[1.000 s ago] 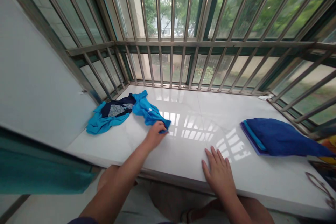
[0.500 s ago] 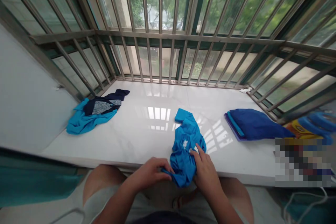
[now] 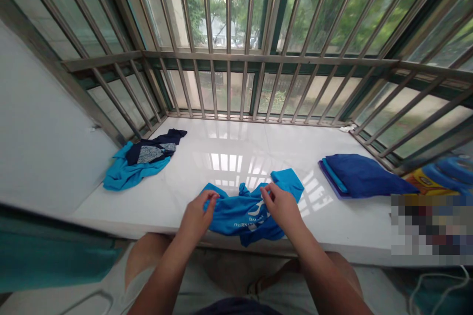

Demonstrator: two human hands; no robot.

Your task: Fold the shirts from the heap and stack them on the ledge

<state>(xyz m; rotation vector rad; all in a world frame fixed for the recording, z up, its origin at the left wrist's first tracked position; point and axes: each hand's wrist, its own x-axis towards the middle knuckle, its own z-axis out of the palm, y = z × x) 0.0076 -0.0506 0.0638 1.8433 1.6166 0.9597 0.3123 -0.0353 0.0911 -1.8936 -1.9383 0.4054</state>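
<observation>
Both left grip [image 3: 198, 210] and right grip [image 3: 280, 203] pinch-narrow on printed blue shirt [image 3: 232, 212]

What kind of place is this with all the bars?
Probably a bay window in a home. A wide white ledge runs up to glass on three sides, metal bars stand in front of the panes, and trees show outside.

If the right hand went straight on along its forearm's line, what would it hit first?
Past the blue printed shirt at the right hand, the way looks free over the white sill; it would probably meet the metal window bars first. Depth is unclear: it might graze the sill sooner.
</observation>
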